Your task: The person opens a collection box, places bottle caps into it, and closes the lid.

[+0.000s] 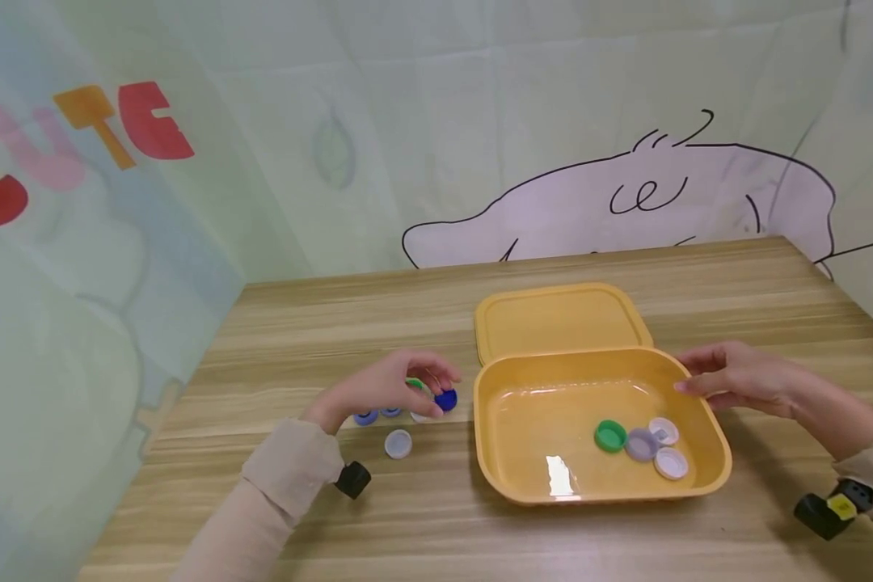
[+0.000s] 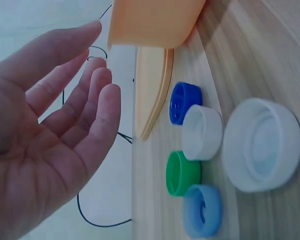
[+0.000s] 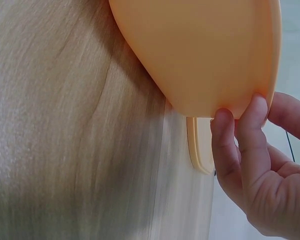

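Wall cloth (image 1: 422,105): pale, with a line drawing (image 1: 742,190) — the table (image 1: 298,331) hides its bottom.
Loose caps (image 1: 398,444): round, hollow, blue, green and white; on the table, left of the box (image 1: 538,416). From the head view, the left hand (image 1: 389,384) covers some.
Left hand: loosely bent just above them, holding nothing.
Box: shiny yellow-orange, 4 caps inside — 1 green, 1 light purple, 2 white.
Right hand (image 1: 745,378): pinching the box's right side.
Lid (image 1: 560,319): front edge hidden behind the box.
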Available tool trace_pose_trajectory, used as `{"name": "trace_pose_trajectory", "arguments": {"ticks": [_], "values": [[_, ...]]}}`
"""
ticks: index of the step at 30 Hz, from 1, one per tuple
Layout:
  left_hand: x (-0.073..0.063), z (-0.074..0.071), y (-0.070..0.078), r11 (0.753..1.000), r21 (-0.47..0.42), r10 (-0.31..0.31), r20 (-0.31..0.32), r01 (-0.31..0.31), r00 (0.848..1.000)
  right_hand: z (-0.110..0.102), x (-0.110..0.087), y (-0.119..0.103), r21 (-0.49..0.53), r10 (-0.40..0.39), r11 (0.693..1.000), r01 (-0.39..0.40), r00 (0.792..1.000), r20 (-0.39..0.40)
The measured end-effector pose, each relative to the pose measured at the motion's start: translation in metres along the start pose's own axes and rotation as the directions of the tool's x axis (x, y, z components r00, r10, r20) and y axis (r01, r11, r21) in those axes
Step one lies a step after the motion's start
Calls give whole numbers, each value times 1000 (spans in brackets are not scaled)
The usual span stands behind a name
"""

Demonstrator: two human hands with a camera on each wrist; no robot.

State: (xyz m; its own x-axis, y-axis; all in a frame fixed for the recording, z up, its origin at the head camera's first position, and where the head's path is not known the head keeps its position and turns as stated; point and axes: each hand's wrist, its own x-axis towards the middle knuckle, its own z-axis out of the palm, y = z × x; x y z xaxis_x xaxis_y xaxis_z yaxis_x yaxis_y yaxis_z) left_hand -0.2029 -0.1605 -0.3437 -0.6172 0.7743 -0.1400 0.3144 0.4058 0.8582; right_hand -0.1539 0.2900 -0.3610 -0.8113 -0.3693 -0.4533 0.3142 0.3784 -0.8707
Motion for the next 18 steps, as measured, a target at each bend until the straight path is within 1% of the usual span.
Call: {"name": "trace_pose_trajectory", "arguments": {"ticks": [3,10,14,18], "values": [[-7,-2,-6,1000,-7,-15,-23,15,1000,0,0,0,4,-3,1000,3,1000,3],[-19,-2,-20,999,-30,-21,-45,19,999,1,-1,-1,-3,-13,1000,13,1000,9],[-26,-3,-27,998,-52,-49,-82,45,995,1,-2,-2,-4,-13,1000,13,1000,9],[-33,-5,-32,996,-53,-79,-120,73,990,1,-2,-1,-1,-12,1000,12,1000,11]]}}
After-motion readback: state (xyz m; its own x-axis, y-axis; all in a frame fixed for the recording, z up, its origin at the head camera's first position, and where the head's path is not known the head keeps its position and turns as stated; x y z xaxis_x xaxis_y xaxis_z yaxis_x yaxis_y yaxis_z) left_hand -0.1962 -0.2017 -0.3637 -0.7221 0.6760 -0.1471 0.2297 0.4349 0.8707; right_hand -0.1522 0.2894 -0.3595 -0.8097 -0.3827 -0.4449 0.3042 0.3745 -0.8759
